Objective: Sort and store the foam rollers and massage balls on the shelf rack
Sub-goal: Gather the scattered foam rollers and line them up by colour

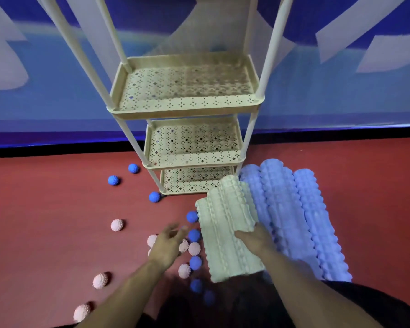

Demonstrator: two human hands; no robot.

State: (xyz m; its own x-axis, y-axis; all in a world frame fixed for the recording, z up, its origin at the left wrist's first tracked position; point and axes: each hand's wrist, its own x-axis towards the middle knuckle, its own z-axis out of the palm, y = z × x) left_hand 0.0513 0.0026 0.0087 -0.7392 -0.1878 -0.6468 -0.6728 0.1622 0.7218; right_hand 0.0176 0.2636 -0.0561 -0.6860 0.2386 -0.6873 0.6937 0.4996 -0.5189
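Note:
A cream shelf rack (185,107) with three perforated trays stands on the red floor, and no tray holds anything. My right hand (253,237) grips a pale green ridged foam roller (225,223), which lies beside a second pale green roller (205,233). Three blue foam rollers (294,218) lie side by side to their right. My left hand (168,245) hovers open above a cluster of spiky massage balls, pink (194,248) and blue (194,235). Its fingers are blurred.
More blue balls (114,180) lie left of the rack's base. Pink balls (117,225) are scattered toward the lower left. A blue and white wall runs behind the rack. My dark clothing fills the bottom edge.

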